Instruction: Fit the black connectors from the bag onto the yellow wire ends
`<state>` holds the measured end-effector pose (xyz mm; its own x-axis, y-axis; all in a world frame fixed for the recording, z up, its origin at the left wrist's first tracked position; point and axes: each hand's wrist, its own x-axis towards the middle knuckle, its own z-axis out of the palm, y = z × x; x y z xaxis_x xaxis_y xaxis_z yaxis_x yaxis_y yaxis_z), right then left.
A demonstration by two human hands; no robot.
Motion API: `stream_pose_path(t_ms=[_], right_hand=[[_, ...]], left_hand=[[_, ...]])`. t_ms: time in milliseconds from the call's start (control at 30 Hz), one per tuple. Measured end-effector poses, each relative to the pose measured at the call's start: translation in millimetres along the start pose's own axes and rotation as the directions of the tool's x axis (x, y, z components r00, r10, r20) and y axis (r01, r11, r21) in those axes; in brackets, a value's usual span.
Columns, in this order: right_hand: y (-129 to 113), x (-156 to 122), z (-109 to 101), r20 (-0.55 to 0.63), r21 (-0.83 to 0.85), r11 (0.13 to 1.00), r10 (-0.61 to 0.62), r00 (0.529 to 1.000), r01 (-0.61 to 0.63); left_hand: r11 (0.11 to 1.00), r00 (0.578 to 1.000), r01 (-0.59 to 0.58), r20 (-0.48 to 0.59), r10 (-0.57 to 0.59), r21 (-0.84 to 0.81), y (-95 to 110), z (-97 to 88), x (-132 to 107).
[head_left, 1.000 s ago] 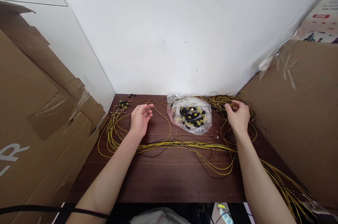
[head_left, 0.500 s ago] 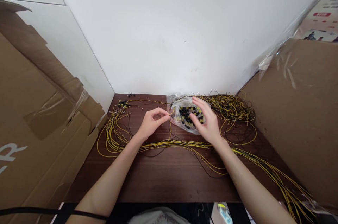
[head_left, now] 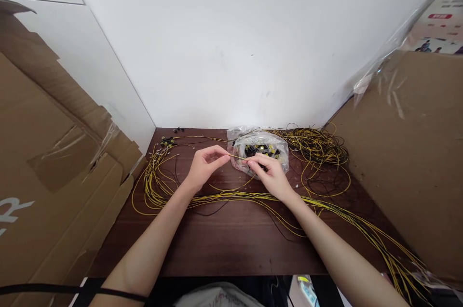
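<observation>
A short stretch of thin yellow wire (head_left: 237, 156) runs taut between my two hands. My left hand (head_left: 208, 165) pinches one end of it between thumb and forefinger. My right hand (head_left: 269, 174) closes on the other end, thumb against fingers; whether it also grips a small part there, I cannot tell. Just behind the hands lies a clear plastic bag (head_left: 284, 145) holding many small black and yellow pieces. A long bundle of yellow and black wires (head_left: 238, 196) crosses the table in front of the bag, passing beneath my forearms.
A tangled heap of yellow and black wires (head_left: 314, 145) lies at the back right. Several small black-and-yellow pieces (head_left: 167, 142) sit at the back left. Cardboard sheets stand on the left (head_left: 54, 162) and right (head_left: 408, 153); a white wall (head_left: 238, 56) rises behind the table (head_left: 217, 249).
My right hand has come left and down from over the bag and closed on the wire. The wire at my left fingertips is now stretched between both hands.
</observation>
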<state>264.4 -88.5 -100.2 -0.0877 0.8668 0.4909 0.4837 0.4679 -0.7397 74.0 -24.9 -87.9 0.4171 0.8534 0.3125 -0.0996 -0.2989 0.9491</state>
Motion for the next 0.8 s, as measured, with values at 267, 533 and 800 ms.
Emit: stream_pose_path(t_ms=[267, 533, 800], right_hand=[[10, 2, -16, -0.177, 0.123, 0.984, 0.152, 0.972, -0.132], [17, 5, -31, -0.247, -0.033, 0.991, 0.119, 0.962, -0.131], [15, 4, -38, -0.209, -0.245, 0.964, 0.047, 0.977, -0.099]], left_hand=[[0.931, 0.962, 0.014, -0.247, -0.112, -0.365, -7, -7.6, 7], [0.798, 0.88, -0.058, -0.408, -0.243, -0.6, -5, -19.5, 13], [0.832, 0.785, -0.074, -0.547, -0.291, -0.55, -8, -27.9, 16]])
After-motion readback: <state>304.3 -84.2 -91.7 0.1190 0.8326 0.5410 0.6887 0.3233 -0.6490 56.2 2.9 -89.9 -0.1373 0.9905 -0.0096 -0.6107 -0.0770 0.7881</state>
